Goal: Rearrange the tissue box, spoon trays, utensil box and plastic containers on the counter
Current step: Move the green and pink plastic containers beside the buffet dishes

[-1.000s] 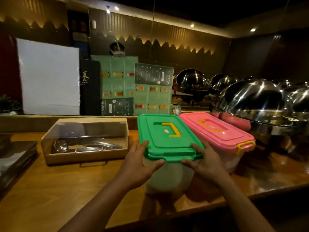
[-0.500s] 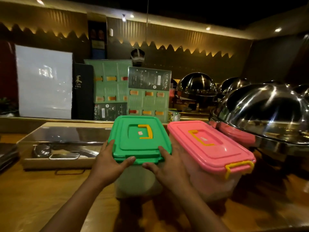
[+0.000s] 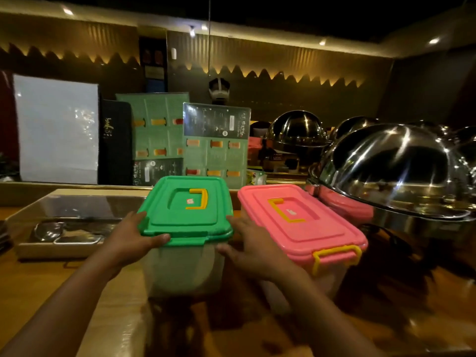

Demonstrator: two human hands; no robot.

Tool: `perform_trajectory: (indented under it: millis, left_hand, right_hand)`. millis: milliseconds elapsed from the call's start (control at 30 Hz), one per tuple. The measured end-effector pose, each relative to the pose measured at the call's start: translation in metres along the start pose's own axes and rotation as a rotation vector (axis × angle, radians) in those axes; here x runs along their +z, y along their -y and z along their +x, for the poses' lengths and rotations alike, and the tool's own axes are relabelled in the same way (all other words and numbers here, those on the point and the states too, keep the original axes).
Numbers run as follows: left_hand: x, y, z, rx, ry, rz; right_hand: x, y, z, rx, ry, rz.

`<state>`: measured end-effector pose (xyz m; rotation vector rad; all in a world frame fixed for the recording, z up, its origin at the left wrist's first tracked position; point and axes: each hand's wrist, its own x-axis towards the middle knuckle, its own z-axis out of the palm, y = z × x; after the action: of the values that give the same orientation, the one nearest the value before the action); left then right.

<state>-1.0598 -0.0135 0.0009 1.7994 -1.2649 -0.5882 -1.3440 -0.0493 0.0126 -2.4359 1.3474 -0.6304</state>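
Green-lidded container (image 3: 185,210) clamped between left hand (image 3: 128,240) and right hand (image 3: 247,248) — long axis away from body; pink-lidded container (image 3: 301,225) just beside, at right hand's back.

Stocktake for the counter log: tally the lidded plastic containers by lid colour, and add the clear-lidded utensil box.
Green-lidded container: 1, held at its near corners by the left hand and right hand
Pink-lidded container: 1
Utensil box: 1
Total: 3
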Motion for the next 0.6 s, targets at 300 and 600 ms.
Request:
perform_trajectory:
  millis: [300, 600]
  left_hand:
    - [0.080, -0.084, -0.048, 0.376, -0.115, 0.332]
    - [0.185, -0.130, -0.087, 0.495, 0.276, 0.378]
  right_hand:
    - [-0.112, -0.108, -0.061, 0.195, -0.055, -0.124]
    - [-0.131, -0.170, -0.096, 0.377, 0.031, -0.116]
